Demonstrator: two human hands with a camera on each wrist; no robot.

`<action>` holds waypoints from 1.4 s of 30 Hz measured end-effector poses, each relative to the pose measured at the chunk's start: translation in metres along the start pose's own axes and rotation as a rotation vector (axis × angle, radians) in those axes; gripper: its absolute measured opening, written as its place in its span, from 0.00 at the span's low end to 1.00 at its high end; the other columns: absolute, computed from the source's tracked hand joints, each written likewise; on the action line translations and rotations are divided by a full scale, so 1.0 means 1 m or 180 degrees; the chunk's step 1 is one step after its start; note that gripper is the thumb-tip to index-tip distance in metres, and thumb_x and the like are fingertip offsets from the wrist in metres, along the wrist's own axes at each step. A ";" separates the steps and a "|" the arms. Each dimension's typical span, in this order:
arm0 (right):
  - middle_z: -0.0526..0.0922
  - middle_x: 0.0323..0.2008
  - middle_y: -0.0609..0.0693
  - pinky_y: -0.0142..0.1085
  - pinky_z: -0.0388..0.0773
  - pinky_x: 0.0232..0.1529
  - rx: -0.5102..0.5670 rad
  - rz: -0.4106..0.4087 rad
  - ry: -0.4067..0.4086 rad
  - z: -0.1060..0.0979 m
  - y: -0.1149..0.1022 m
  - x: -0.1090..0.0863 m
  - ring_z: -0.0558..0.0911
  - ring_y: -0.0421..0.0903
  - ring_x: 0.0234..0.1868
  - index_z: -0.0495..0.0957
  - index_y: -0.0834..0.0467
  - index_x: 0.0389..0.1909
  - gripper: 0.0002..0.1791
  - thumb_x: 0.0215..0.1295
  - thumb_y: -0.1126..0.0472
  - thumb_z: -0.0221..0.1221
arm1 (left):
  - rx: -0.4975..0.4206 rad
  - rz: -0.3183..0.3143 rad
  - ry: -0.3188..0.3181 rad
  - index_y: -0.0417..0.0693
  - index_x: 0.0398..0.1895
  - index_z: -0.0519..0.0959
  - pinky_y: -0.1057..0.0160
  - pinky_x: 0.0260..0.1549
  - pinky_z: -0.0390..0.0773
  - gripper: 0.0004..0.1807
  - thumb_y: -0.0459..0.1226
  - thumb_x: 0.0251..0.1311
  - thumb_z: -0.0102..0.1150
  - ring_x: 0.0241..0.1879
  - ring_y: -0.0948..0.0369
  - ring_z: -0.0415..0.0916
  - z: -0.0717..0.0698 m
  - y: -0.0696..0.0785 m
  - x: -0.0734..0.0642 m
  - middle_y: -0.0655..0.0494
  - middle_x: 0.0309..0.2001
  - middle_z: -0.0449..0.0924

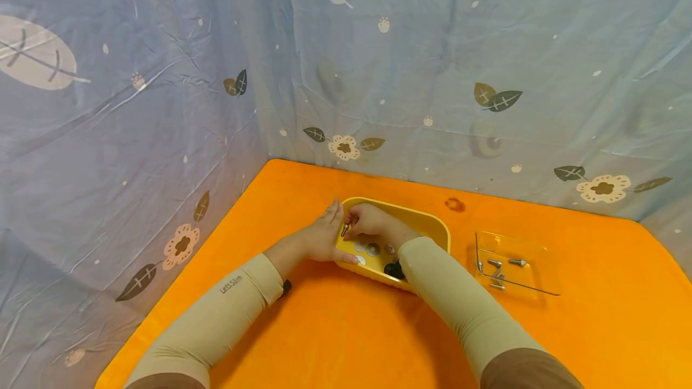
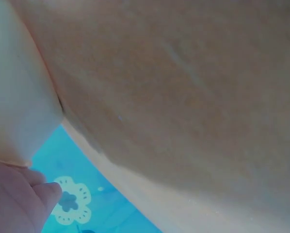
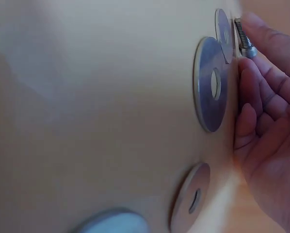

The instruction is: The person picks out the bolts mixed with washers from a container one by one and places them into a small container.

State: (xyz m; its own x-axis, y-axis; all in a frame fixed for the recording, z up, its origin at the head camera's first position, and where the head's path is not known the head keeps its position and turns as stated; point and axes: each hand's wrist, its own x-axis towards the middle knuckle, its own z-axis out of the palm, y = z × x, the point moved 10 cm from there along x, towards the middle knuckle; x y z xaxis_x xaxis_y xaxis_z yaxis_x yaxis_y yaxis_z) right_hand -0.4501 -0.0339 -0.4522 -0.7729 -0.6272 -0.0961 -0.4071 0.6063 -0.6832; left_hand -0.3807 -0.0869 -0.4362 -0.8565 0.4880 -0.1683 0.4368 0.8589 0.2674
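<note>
My left hand [image 1: 322, 236] grips the left end of a yellow plastic bin [image 1: 443, 239], thumb over the near rim and fingers along the far corner. Inside the bin, my right hand [image 1: 373, 222] pinches a small silver bolt [image 3: 245, 39] by its fingertips, close to the bin's left wall. Flat metal washers lie on the bin floor near this hand; a large washer [image 3: 211, 85] shows clearly in the right wrist view. A black object [image 1: 394, 269] sits in the near part of the bin, partly hidden by the right forearm.
Right of the bin stands a clear shallow tray [image 1: 540, 257] holding several silver bolts [image 1: 494, 263]. Both rest on an orange tabletop [image 1: 346, 335]. A patterned blue curtain [image 1: 411, 65] hangs behind and to the left.
</note>
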 end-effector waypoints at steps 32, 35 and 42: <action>0.76 0.24 0.49 0.26 0.67 0.25 -0.0288 -0.0246 -0.0075 0.002 -0.004 0.003 0.69 0.38 0.23 0.78 0.62 0.31 0.02 0.58 0.67 0.59 | 0.0059 0.0043 0.0104 0.36 0.69 0.31 0.50 0.65 0.46 0.70 0.73 0.37 0.51 0.70 0.49 0.27 -0.003 -0.001 0.000 0.38 0.70 0.22; 0.76 0.23 0.48 0.27 0.68 0.24 -0.0209 -0.0204 -0.0112 0.003 -0.004 0.001 0.70 0.38 0.23 0.78 0.62 0.32 0.03 0.56 0.68 0.61 | 0.0058 0.0057 0.0083 0.36 0.69 0.30 0.49 0.65 0.46 0.70 0.73 0.38 0.51 0.70 0.48 0.27 -0.002 0.000 -0.001 0.39 0.70 0.22; 0.75 0.22 0.45 0.27 0.67 0.24 -0.0243 -0.0247 -0.0082 0.002 -0.005 0.004 0.70 0.38 0.22 0.78 0.62 0.30 0.03 0.56 0.65 0.62 | 0.0029 0.0053 0.0090 0.36 0.69 0.31 0.49 0.65 0.45 0.70 0.73 0.38 0.51 0.70 0.48 0.27 -0.002 0.000 -0.001 0.39 0.70 0.22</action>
State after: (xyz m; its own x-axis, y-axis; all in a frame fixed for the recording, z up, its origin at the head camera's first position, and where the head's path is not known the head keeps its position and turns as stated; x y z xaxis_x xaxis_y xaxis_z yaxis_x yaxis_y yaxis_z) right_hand -0.4501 -0.0404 -0.4509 -0.7251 -0.6856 -0.0643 -0.5019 0.5901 -0.6323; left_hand -0.3807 -0.0875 -0.4339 -0.8565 0.4976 -0.1370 0.4533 0.8522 0.2612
